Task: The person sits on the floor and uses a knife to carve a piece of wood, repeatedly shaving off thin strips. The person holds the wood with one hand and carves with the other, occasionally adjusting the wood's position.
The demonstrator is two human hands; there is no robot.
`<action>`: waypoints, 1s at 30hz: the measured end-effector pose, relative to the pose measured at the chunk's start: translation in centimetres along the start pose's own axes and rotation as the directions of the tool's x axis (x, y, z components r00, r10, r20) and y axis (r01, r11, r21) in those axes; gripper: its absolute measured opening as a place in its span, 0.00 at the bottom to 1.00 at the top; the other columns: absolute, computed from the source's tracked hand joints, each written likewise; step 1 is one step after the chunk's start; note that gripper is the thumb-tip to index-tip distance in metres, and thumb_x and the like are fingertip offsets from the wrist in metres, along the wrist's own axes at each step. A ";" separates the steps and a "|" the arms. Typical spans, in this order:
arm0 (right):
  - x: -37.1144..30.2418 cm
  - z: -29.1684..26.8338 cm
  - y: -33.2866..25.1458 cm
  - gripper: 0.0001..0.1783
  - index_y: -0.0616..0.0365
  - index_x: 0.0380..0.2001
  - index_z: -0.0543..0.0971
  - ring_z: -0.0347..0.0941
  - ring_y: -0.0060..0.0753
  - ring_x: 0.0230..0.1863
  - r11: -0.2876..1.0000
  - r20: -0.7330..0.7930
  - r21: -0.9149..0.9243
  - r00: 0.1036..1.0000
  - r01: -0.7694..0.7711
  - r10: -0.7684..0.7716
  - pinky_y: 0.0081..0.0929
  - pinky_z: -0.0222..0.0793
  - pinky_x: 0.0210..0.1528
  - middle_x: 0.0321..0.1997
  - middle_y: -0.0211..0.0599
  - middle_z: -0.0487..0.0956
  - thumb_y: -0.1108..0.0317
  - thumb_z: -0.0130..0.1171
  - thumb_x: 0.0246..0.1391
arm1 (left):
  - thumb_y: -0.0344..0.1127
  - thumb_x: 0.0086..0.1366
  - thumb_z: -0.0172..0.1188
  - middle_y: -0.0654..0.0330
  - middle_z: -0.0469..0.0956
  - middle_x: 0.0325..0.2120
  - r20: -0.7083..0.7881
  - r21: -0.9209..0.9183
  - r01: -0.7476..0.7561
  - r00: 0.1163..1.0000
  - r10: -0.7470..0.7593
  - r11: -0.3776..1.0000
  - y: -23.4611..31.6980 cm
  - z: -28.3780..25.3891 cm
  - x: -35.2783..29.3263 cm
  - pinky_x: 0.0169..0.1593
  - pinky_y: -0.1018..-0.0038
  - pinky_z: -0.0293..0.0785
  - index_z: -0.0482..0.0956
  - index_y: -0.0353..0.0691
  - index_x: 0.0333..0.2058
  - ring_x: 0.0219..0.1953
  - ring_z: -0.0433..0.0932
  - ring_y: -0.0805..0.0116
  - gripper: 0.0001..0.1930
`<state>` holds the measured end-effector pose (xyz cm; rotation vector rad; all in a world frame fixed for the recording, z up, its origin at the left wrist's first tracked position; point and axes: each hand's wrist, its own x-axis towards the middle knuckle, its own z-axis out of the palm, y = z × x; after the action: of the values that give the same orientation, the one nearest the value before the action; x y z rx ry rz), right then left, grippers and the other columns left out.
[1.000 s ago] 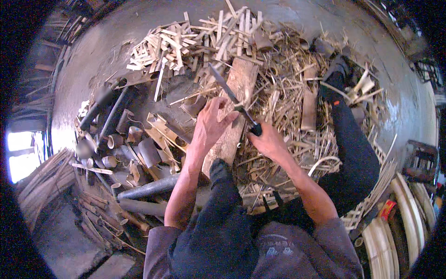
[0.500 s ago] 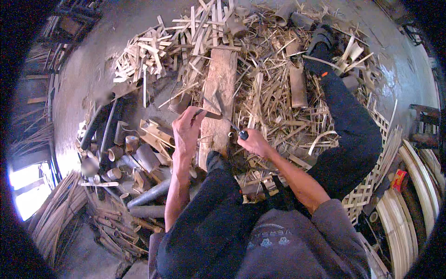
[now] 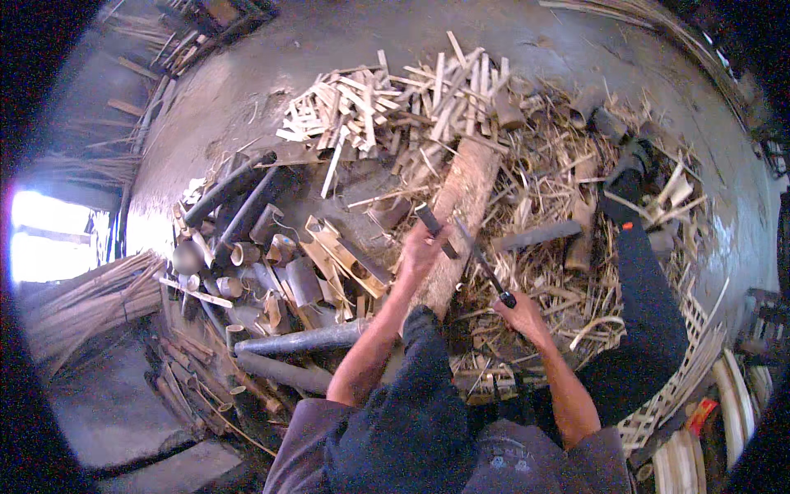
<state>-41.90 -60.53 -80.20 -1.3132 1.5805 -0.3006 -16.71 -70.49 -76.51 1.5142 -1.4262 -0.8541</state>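
With the left hand [image 3: 420, 257], grip the short dark bamboo piece [image 3: 428, 219] between closed fingers; it lies across that hand, over the middle of the wooden board [image 3: 469, 185], slanting from about 11 o'clock to 5 o'clock. Whether the piece touches the board cannot be told. The right hand [image 3: 525, 318], at 4 o'clock from the left, is closed around the handle of the knife [image 3: 489, 268], whose blade points to 11 o'clock and appears just beside the piece but apart from it. For good control, seat the piece firmly on the board before applying the edge, and hold the left fingertips off the blade's line. The dark-clad left leg [image 3: 428, 356] meets the board's near end at 6 o'clock; direct no stroke that way. Loose shavings [image 3: 527, 181] at 2 o'clock from the left hand could make poor footing for stock, so work over the bare wood. Pale slats [image 3: 346, 111] lie heaped at 11 o'clock, well apart from the blade.
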 end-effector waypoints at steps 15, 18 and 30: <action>1.4 -2.9 -9.6 0.21 0.49 0.42 0.77 0.77 0.46 0.26 0.803 -0.083 -0.447 0.876 0.394 -0.476 0.37 0.71 0.29 0.22 0.43 0.78 0.59 0.63 0.42 | 0.36 0.69 0.47 0.62 0.72 0.26 0.378 -0.483 0.522 0.849 -0.369 0.703 5.8 -4.5 -5.7 0.31 0.78 0.68 0.66 0.38 0.52 0.22 0.70 0.74 0.16; 2.3 -0.8 -8.6 0.21 0.49 0.40 0.77 0.76 0.44 0.25 0.700 0.073 -0.427 0.794 0.572 -0.604 0.36 0.70 0.27 0.21 0.41 0.77 0.58 0.66 0.39 | 0.39 0.71 0.44 0.64 0.66 0.19 0.362 -0.521 0.578 0.816 -0.450 0.628 6.8 -4.1 -7.1 0.22 0.77 0.65 0.67 0.39 0.49 0.14 0.59 0.78 0.13; 6.4 -8.1 -5.1 0.17 0.51 0.32 0.82 0.78 0.45 0.24 0.901 -0.346 -0.432 0.915 0.041 -0.207 0.41 0.74 0.30 0.20 0.43 0.79 0.51 0.60 0.47 | 0.41 0.70 0.47 0.68 0.63 0.20 0.566 -0.485 0.729 0.683 -0.462 0.483 10.2 -8.0 -10.0 0.22 0.79 0.61 0.62 0.38 0.56 0.16 0.57 0.79 0.20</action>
<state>-44.67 -71.01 -76.30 -1.7764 1.9693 -0.3280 -14.57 -59.28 -64.81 1.2726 -0.5681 -1.9618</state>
